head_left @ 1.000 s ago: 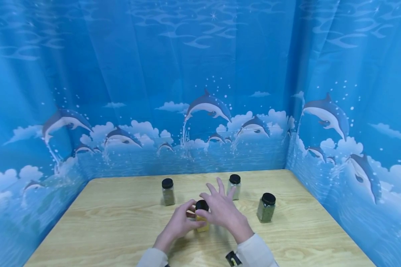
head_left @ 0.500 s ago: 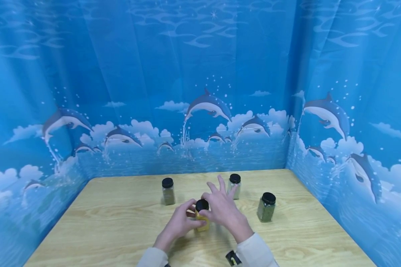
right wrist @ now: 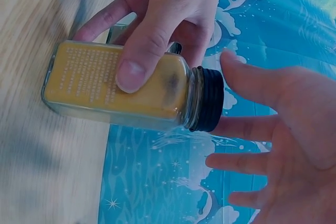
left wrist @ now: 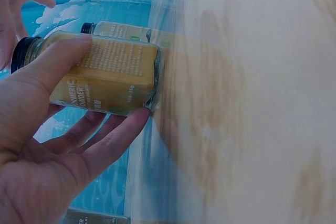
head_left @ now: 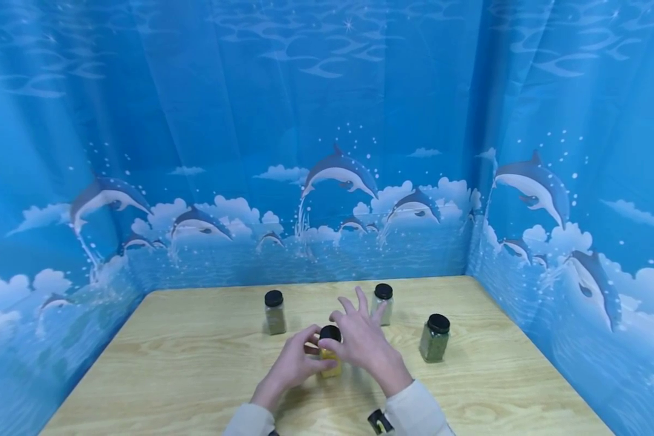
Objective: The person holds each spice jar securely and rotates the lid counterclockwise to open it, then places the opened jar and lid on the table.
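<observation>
turmeric jar (left wrist: 118, 69) stands upright in your left hand (head_left: 296, 363), near the middle of the table (head_left: 169, 369); you have it low in the head view, between both hands. your left hand grips it firmly by the glass, thumb laid across one face, fingers on the far side, one fingertip at the base edge. whether the base touches the wood, you cannot tell from these views.

your right hand (head_left: 365, 342) is at the black lid (head_left: 330, 333), thumb and forefinger at its rim and the other fingers spread away from it. you cannot tell whether that thumb and forefinger pinch the lid or only rest by it. the lid sits on the neck, and yellow powder (right wrist: 94, 77) shows through the glass.

three more jars stand upright around your hands, each with its black lid on. the brown jar (head_left: 275, 318) is to the left and farther back; the pale jar (head_left: 384, 306) is just beyond your right fingers, partly hidden by them; the green jar (head_left: 433, 345) is off to your right. behind the table hangs a blue dolphin curtain (head_left: 240, 121).
</observation>
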`<state>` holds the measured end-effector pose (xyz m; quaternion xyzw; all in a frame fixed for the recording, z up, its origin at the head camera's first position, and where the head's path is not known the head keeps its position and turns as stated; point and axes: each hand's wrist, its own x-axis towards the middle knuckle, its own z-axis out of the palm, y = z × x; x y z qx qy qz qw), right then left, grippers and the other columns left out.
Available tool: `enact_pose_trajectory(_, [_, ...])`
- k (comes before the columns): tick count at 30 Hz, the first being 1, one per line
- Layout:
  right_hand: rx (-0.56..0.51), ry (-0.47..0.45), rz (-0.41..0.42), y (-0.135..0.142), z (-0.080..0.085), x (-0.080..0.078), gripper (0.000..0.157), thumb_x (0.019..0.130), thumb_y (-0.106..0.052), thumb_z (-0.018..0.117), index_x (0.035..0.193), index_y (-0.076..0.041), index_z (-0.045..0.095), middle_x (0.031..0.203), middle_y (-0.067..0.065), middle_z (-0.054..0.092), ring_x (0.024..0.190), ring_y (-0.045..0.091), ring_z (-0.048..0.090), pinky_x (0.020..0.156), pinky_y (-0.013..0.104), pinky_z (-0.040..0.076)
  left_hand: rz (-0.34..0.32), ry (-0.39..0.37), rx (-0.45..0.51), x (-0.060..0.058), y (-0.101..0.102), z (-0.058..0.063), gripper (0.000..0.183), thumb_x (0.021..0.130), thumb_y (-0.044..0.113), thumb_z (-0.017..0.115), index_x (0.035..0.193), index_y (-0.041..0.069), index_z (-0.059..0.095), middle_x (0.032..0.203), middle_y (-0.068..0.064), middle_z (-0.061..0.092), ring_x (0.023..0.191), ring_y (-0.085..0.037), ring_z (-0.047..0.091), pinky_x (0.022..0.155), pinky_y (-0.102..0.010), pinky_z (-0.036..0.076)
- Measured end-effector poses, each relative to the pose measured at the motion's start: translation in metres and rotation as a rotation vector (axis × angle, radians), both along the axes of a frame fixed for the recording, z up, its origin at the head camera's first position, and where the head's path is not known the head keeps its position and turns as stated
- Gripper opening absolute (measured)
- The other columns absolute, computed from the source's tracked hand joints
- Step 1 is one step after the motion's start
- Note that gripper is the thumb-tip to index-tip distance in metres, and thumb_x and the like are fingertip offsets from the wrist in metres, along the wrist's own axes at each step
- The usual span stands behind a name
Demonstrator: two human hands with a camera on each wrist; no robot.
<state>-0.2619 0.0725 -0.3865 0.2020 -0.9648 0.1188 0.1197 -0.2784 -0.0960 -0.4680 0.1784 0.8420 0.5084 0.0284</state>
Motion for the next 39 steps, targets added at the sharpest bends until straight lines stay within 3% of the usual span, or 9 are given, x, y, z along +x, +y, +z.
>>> enact_pose_trajectory(6, [-0.007,0.032,-0.006,-0.0002,-0.0009,-0.0016,0.042,0.075,-0.055,0.072,0.097,-0.02,0.07,0.142,0.01,0.049,0.143,0.046,0.018,0.096,0.085,0.005,0.015,-0.004,0.003,-0.0001,-0.0003,0.0008,0.039,0.071,0.031,0.083,0.101,0.027,0.058,0.106,-0.006,0.063,0.098,-0.025,0.066,0.085,-0.041,0.057])
enact_pose_trajectory(15, [0.021,-0.016,0.072,0.0025,0.0014,-0.0001,0.035,0.08,-0.036,0.074,0.112,-0.024,0.067,0.147,0.01,0.043,0.144,0.046,0.015,0.093,0.087,0.004,0.002,0.005,-0.004,0.0,0.0002,0.0034,0.04,0.072,0.031,0.082,0.104,0.026,0.058,0.107,-0.004,0.064,0.098,-0.022,0.065,0.084,-0.039,0.057])
enact_pose_trajectory(19, [0.04,-0.061,0.096,0.003,0.004,0.0018,0.039,0.081,-0.026,0.073,0.118,-0.027,0.064,0.149,0.01,0.04,0.144,0.046,0.012,0.092,0.087,0.001,-0.001,0.0,-0.001,-0.0003,0.0001,0.0033,0.042,0.072,0.032,0.082,0.106,0.027,0.058,0.108,-0.003,0.064,0.099,-0.021,0.064,0.085,-0.039,0.056])
enact_pose_trajectory(28, [0.042,-0.089,0.12,0.0031,0.0027,0.004,0.041,0.08,-0.02,0.073,0.12,-0.025,0.063,0.15,0.01,0.038,0.144,0.046,0.011,0.093,0.086,0.003,0.015,-0.021,-0.009,0.0014,0.0,0.0009,0.046,0.071,0.032,0.082,0.11,0.027,0.058,0.11,-0.005,0.062,0.102,-0.024,0.063,0.084,-0.04,0.057])
enact_pose_trajectory(30, [0.044,-0.085,0.125,0.0033,0.0022,0.0038,0.042,0.08,-0.022,0.073,0.12,-0.025,0.063,0.15,0.01,0.039,0.144,0.046,0.012,0.093,0.086,0.004,0.017,-0.023,-0.01,0.0018,-0.0002,0.0011,0.048,0.071,0.033,0.082,0.112,0.027,0.057,0.111,-0.005,0.061,0.102,-0.024,0.063,0.084,-0.04,0.057])
enact_pose_trajectory(39, [0.035,-0.049,0.076,0.0042,0.0015,0.0027,0.059,0.082,-0.057,0.063,0.129,-0.022,0.055,0.148,0.011,0.041,0.144,0.045,0.012,0.095,0.086,0.003,-0.003,-0.029,-0.003,0.0005,-0.0001,0.0015,0.039,0.074,0.033,0.08,0.103,0.024,0.056,0.109,-0.004,0.064,0.099,-0.022,0.065,0.082,-0.037,0.057])
